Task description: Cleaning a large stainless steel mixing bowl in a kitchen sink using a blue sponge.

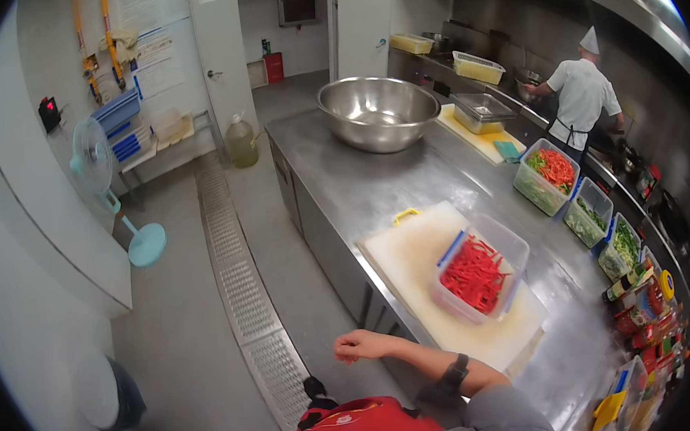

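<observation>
My right hand [360,345] hangs over the floor beside the near edge of the steel counter [307,161], its forearm reaching in from the lower right with a dark watch [455,372] on it. Its fingers are loosely curled, and nothing shows in them. Nearby on the counter lies a white cutting board [403,264] with a yellow handle. On the board rests a clear plastic container [505,238], tilted in view, with red pepper strips [475,274] inside. The hand touches neither the board nor the container. My left hand is out of view.
A large steel bowl [379,118] sits at the counter's far end. Containers of cut vegetables [550,173] and several bottles [634,280] line the right side. Past the counter, a person [585,96] works at the stove. A drain grate [240,282] and a fan [146,245] are left.
</observation>
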Available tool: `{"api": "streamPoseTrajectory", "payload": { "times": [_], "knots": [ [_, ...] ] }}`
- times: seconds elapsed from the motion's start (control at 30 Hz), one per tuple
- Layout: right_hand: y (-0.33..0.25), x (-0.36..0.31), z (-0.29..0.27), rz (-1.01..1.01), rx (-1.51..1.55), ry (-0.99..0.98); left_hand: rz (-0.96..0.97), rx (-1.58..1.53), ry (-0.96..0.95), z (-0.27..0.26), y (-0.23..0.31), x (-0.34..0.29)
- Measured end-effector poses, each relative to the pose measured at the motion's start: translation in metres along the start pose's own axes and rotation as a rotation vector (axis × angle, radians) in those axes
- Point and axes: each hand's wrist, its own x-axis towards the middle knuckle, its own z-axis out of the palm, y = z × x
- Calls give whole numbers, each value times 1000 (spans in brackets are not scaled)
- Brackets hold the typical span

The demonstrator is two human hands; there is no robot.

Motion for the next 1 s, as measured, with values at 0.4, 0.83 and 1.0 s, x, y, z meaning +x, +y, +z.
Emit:
{"api": "streamPoseTrajectory", "payload": {
  "times": [0.4, 0.83, 1.0],
  "knots": [
    [-32, 141, -167, 56, 439, 452, 65, -783, -44, -141, 398, 262],
    [-62, 278, -372, -98, 822, 997, 178, -770, -226, -260, 638, 418],
    [-45, 285, -400, -18, 829, 1056, 221, -610, -272, -269, 736, 497]
  ]
}}
